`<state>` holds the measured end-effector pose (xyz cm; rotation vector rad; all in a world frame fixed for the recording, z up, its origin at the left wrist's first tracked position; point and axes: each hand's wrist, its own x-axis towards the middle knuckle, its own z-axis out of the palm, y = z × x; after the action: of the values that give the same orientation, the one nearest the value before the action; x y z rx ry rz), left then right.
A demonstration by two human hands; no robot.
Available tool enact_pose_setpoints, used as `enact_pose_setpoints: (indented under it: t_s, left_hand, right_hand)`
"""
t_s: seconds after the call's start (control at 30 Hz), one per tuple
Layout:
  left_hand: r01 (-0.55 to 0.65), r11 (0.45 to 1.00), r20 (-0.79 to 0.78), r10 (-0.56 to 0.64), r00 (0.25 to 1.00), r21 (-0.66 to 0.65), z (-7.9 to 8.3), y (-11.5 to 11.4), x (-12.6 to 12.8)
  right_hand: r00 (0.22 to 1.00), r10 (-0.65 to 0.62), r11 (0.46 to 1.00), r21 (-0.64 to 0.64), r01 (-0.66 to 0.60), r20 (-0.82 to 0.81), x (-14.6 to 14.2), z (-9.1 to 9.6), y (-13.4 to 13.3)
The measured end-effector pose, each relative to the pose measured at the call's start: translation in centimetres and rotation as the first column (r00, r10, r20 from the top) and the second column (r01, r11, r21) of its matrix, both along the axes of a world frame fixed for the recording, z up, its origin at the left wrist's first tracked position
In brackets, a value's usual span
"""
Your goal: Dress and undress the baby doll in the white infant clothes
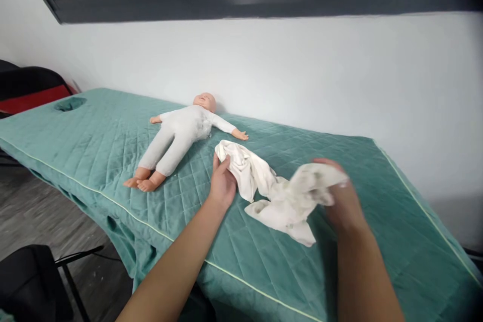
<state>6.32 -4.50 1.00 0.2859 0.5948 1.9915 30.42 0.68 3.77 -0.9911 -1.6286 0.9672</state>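
Observation:
A crumpled white cloth garment (281, 191), its exact kind unclear, stretches between my two hands above the bed. My left hand (223, 183) grips its left end, thumb on top of the bunched fabric. At the other end, my right hand (341, 193) holds a raised part of it; motion blurs the fingers. Part of the cloth hangs or lies low between the hands, with small dark marks on it. Left of my hands a baby doll (184, 128) in a white body suit lies on its back, arms spread, feet toward the near left.
A green quilted cover (113, 131) drapes the bed, which has a face hole (70, 104) at its far left. Behind it stand a white wall (302, 70) and a dark window frame (241, 2). Black chairs (32, 282) are at the left.

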Motion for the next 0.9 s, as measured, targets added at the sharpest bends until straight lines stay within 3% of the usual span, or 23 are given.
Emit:
enact_pose_setpoints:
  t_s: [0.07, 0.13, 0.23, 0.37, 0.47, 0.57, 0.67, 0.8, 0.9]
  left_hand:
    - [0.005, 1.0, -0.048, -0.005, 0.999, 0.002, 0.1, -0.1, 0.2]
    - [0.003, 1.0, -0.096, -0.002, 0.995, 0.014, 0.2, -0.1, 0.4]
    - [-0.029, 0.999, -0.145, 0.034, 0.989, 0.034, 0.1, -0.1, 0.6]
    - [-0.161, 0.987, -0.215, 0.16, 0.963, 0.016, -0.1, 0.1, 0.4]
    - [-0.195, 0.981, -0.296, 0.187, 0.937, 0.004, -0.4, 0.3, 0.3]
    - [-0.182, 0.983, -0.438, 0.152, 0.886, -0.026, -0.6, 0.4, 0.2]
    - [-0.225, 0.971, -0.579, 0.139, 0.804, -0.08, -0.9, 0.3, -0.1]
    - [-0.371, 0.92, -0.712, 0.175, 0.68, -0.129, -1.3, 0.1, -0.7]
    - [-0.38, 0.916, -0.765, 0.154, 0.625, -0.126, -1.4, -0.1, -0.8]
  right_hand:
    - [0.949, 0.242, 0.97, -0.037, -0.239, 0.202, -1.2, -0.3, -0.7]
    - [0.865, 0.363, 0.926, -0.028, -0.377, 0.348, -2.5, -0.5, -1.5]
    - [0.882, 0.295, 0.926, 0.12, -0.359, 0.367, -3.5, -0.8, -3.3]
    - [0.95, 0.208, 0.916, 0.293, -0.272, 0.232, -3.1, -1.8, -8.1]
    - [0.873, 0.201, 0.887, 0.295, -0.354, 0.445, -3.1, -2.8, -12.2]
    - [0.787, 0.007, 0.9, 0.339, -0.273, 0.616, -4.2, -3.4, -14.9]
    - [0.741, -0.105, 0.9, 0.381, -0.213, 0.663, -5.6, -3.1, -16.3]
    - [0.698, -0.06, 0.889, 0.356, -0.288, 0.714, -6.7, -2.5, -17.3]
    - [0.687, -0.086, 0.916, 0.329, -0.23, 0.722, -6.9, -2.4, -16.6]
